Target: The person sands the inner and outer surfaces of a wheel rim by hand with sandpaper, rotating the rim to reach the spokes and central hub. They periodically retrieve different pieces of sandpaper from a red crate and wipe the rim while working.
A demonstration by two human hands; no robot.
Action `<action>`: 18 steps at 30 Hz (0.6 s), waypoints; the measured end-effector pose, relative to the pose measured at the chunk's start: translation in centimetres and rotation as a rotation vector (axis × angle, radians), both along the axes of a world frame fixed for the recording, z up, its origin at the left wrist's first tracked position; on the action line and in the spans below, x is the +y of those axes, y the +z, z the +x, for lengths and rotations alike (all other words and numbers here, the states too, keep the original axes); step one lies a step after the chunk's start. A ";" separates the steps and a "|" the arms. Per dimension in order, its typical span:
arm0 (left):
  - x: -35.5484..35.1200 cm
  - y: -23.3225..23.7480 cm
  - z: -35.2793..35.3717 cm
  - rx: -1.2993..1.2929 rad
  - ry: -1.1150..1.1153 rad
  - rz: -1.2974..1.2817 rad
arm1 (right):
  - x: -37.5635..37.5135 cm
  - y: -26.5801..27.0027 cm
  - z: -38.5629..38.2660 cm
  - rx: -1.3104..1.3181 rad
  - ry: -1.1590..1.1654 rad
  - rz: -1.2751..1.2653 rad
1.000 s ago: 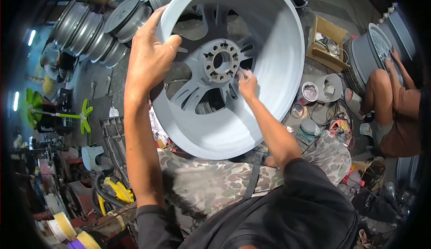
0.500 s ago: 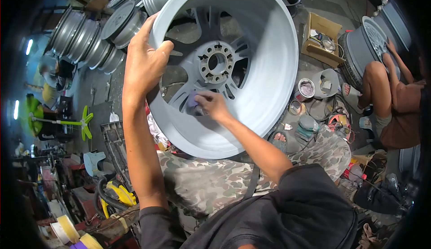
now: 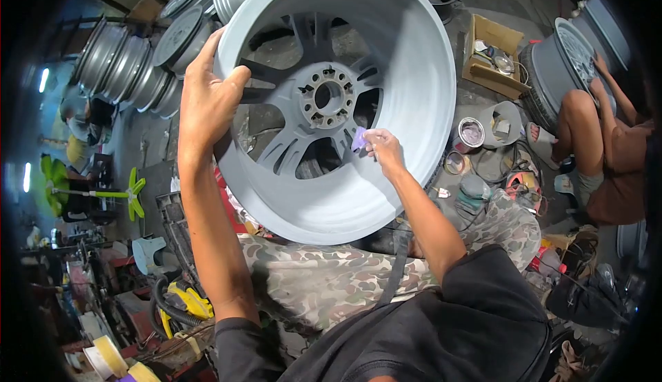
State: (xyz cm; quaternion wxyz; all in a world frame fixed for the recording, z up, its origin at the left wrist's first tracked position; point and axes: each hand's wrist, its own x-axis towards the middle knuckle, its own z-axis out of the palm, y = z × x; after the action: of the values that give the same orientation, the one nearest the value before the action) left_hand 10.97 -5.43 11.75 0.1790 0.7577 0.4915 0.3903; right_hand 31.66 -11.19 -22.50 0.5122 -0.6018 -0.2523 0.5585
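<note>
Wheel rim (image 3: 420, 106), the largest body: a deep, wide metal barrel, matte pale grey and smooth-walled, with darker, slotted split spokes; it stands tilted above my lap, its open inner side toward my head camera. Beneath it lie my trousers (image 3: 324, 278), of camouflage cloth, creased and smudged. At right, a co-worker (image 3: 583, 130) sits with hands at another grey rim (image 3: 555, 65). At upper left, silver rims (image 3: 121, 65) are stacked on their sides, ribbed and shinier. Beyond the barrel's right side, an open cardboard box (image 3: 493, 82) holds small items; below it stands a round can (image 3: 460, 141) with pinkish-grey contents.

Left hand (image 3: 212, 99): I have it closed on the barrel's upper-left edge, thumb toward the inner side, fingertips hidden behind. Hub (image 3: 327, 114): a round, speckled disc with a central bore and a ring of holes. Right hand (image 3: 384, 149): I have its fingers pinched around a purple piece (image 3: 360, 138), thin and crumpled, beside a spoke just below and right of the hub; whether it touches, I cannot tell.

Compared with half a second ago, my right hand has moved rightward from the lower-left spoke, and the rim sits slightly farther left in my view.
</note>
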 end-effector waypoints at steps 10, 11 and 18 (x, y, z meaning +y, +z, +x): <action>-0.5 0.0 0.3 -0.003 -0.014 -0.019 | 4.1 -3.0 -3.1 0.045 -0.063 0.022; -0.4 -0.1 0.3 0.000 -0.003 0.020 | 4.3 -3.1 -3.4 0.037 -0.098 0.067; -0.6 0.2 0.4 -0.001 0.027 -0.015 | 4.5 -3.7 -3.0 -0.160 -0.001 -0.026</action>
State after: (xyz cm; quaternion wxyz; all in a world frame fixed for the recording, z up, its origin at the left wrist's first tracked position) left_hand 11.41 -6.02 11.97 0.1795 0.7493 0.5045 0.3897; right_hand 28.63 -6.72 -26.24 0.4830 -0.6511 -0.2848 0.5116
